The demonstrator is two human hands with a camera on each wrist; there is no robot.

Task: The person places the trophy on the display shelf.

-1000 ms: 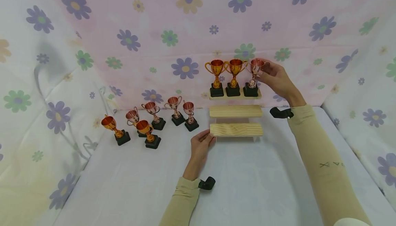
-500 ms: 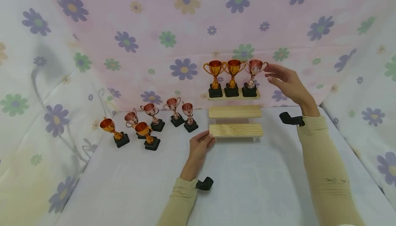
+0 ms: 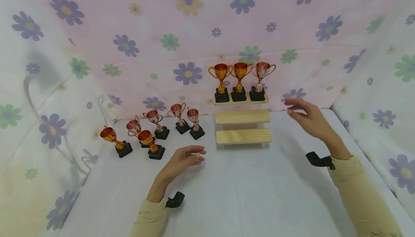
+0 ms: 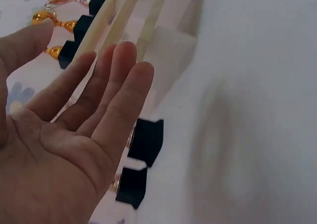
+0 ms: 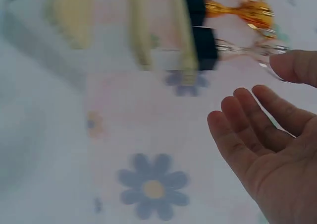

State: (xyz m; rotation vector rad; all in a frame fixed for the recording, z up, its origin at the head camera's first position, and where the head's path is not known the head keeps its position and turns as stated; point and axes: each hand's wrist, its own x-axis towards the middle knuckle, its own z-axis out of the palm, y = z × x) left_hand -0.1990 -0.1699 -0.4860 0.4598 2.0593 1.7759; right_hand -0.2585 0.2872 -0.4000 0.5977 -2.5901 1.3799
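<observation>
A stepped wooden shelf (image 3: 243, 136) stands near the back of the table. On its top step are two gold trophies (image 3: 221, 72) and, at the right end, a rose-coloured trophy (image 3: 262, 70), all upright on black bases. My right hand (image 3: 312, 120) hovers right of the shelf, fingers relaxed, holding nothing. To the shelf's left, my left hand (image 3: 181, 161) is over the table, also holding nothing, its fingers loosely extended. Nearest that hand are another rose trophy (image 3: 193, 116) and a gold trophy (image 3: 146, 138). The left wrist view shows the left palm and apart fingers.
Several rose and gold trophies stand in a loose group on the left of the white table (image 3: 246, 193), one gold trophy (image 3: 110, 135) outermost. A flowered backdrop (image 3: 142, 78) rises behind the table and along both sides.
My right hand has let go of the rose trophy on the top step and drawn back right and down. My left hand has left the shelf's lower step and moved left.
</observation>
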